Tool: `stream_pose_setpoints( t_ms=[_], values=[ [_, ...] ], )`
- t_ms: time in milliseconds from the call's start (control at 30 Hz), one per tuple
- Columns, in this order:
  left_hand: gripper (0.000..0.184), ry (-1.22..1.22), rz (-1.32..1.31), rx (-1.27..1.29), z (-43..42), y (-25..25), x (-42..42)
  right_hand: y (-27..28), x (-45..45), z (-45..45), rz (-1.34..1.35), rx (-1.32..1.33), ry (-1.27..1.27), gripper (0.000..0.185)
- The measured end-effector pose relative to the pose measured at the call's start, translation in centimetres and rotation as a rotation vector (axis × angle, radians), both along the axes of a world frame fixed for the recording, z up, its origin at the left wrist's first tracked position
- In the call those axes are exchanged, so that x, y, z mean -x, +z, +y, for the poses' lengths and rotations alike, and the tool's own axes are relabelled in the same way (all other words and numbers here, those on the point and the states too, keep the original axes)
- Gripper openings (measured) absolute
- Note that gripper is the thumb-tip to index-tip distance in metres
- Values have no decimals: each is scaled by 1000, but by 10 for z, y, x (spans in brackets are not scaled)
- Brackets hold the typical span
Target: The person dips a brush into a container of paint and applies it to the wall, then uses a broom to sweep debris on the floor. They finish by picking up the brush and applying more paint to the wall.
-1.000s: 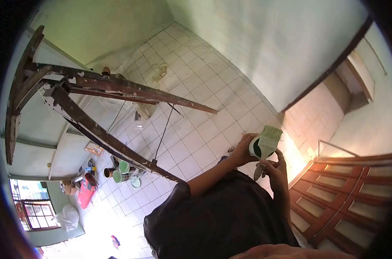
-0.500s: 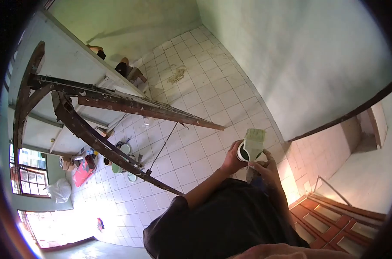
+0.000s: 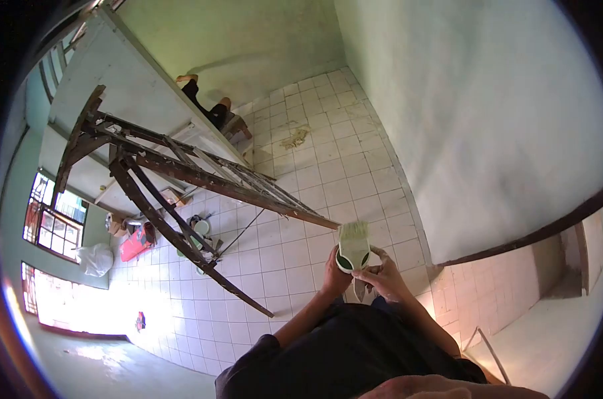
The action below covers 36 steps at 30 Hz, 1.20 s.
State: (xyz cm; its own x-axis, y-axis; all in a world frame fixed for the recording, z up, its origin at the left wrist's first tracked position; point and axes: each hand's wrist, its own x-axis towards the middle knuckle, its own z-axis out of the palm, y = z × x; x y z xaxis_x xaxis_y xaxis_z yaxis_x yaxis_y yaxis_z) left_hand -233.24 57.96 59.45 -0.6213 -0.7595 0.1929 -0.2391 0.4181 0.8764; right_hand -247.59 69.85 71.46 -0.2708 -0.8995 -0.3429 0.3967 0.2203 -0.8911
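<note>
A small white cup (image 3: 343,265) with dark green inside is in my left hand (image 3: 335,276), whose fingers wrap round its side. My right hand (image 3: 380,274) pinches the handle of a wide paintbrush (image 3: 354,241) with pale green bristles. The brush lies over the top of the cup, its bristles pointing away from me. Both hands are close together in front of my dark shirt. Below my right hand's fingers a pointed grey piece shows, perhaps a scraper blade.
A paint-spotted wooden stepladder (image 3: 202,178) stands at the left. Behind it are buckets (image 3: 201,228), a red item (image 3: 136,243) and a white bag (image 3: 95,259). Another person (image 3: 212,108) is partly hidden behind a pale panel (image 3: 136,80). A wall (image 3: 487,133) rises at the right.
The view has turned, and my hands with the cup and brush appear further left and lower. More of the other person shows; the brown door has left the view.
</note>
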Motion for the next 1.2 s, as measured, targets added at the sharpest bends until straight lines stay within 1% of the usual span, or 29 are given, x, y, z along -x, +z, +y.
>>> stream_pose_setpoints(
  t_ms=[33, 100, 133, 167, 233, 267, 300, 367, 467, 533, 700, 767, 800, 900, 967, 1067, 1100, 1167, 1200],
  values=[
    [65, 15, -3, 11, 6, 1, -3, 0, 3, 2, -3, 11, 15, 87],
    [66, 113, -38, -59, 15, 0, -6, -3, 9, 3, 16, -8, 108, 87],
    [67, 142, -42, -67, 20, -4, -8, 0, 9, 1, -35, -19, 112, 88],
    [67, 154, -36, -43, 23, -8, -12, -3, 10, -1, -29, 5, 125, 88],
    [68, 238, -22, -135, 35, -1, -20, -14, 8, 1, -32, -21, 191, 88],
    [68, 251, -14, -116, 40, 2, -25, -26, 8, 0, 51, -45, 277, 90],
    [68, 289, -16, -120, 46, 3, -28, -23, 8, 1, 58, -39, 281, 90],
    [67, 333, -9, -124, 55, 3, -34, -13, 6, 5, 72, -56, 378, 100],
    [69, 356, -28, -110, 59, 6, -44, -5, -9, 13, 34, -28, 349, 98],
    [72, 340, -2, -103, 59, 4, -54, -2, -20, 19, 67, -25, 342, 96],
    [78, 289, 10, -53, 61, 6, -101, 11, -75, 29, 108, -40, 290, 89],
    [78, 316, 40, -108, 64, 6, -126, 12, -105, 32, 37, 5, 250, 87],
    [78, 311, 45, -105, 65, 6, -140, 12, -119, 31, 43, 8, 246, 87],
    [77, 334, 47, -142, 73, 0, -185, 13, -162, 30, 57, -33, 273, 85],
    [75, 380, 84, -138, 78, -5, -214, 19, -186, 28, 49, -51, 365, 84],
    [74, 437, 72, -95, 92, -1, -255, 12, -223, 29, 60, -56, 424, 84],
    [74, 431, 69, -102, 97, -10, -267, 8, -233, 30, 57, -63, 417, 84],
    [71, 532, 91, -71, 104, -30, -289, -1, -253, 28, 94, -33, 489, 85],
    [70, 559, 119, -121, 112, -19, -296, -5, -262, 28, 91, -36, 486, 85]
  ],
)
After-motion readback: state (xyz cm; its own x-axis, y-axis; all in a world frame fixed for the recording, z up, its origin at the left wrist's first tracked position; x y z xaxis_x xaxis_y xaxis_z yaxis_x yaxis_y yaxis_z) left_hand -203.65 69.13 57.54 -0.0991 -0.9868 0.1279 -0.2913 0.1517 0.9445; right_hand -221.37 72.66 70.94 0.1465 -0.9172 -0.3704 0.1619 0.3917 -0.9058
